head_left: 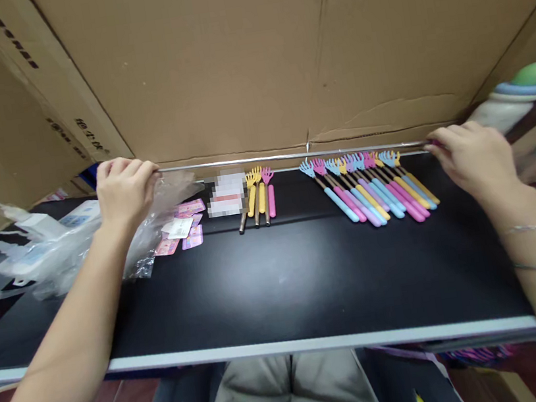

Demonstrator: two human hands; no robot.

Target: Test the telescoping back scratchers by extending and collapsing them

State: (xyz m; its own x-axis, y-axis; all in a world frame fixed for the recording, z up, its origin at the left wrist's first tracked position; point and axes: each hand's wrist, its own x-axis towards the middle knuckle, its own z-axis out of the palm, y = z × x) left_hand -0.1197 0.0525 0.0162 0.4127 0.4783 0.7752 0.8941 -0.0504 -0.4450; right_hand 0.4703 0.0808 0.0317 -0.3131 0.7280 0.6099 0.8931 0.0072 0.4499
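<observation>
My left hand [125, 189] and my right hand [474, 150] are far apart at the back of the black table [281, 292]. A thin silver rod [282, 157] stretches between them, just above the table's rear edge, and the fingers of both hands are closed on its ends. Below it on the right lies a row of hand-shaped back scratchers [369, 190] with pink, blue, yellow and purple handles. Left of centre are a few yellow and pink scratcher heads and handles [261, 196] with metal shafts.
Clear plastic bags [151, 224] and a white power strip [61, 237] lie at the left beside small printed cards [180, 230]. A blurred-out white packet [227, 195] is near them. Cardboard [228, 60] walls the back. A bottle with a green top [515, 96] stands right.
</observation>
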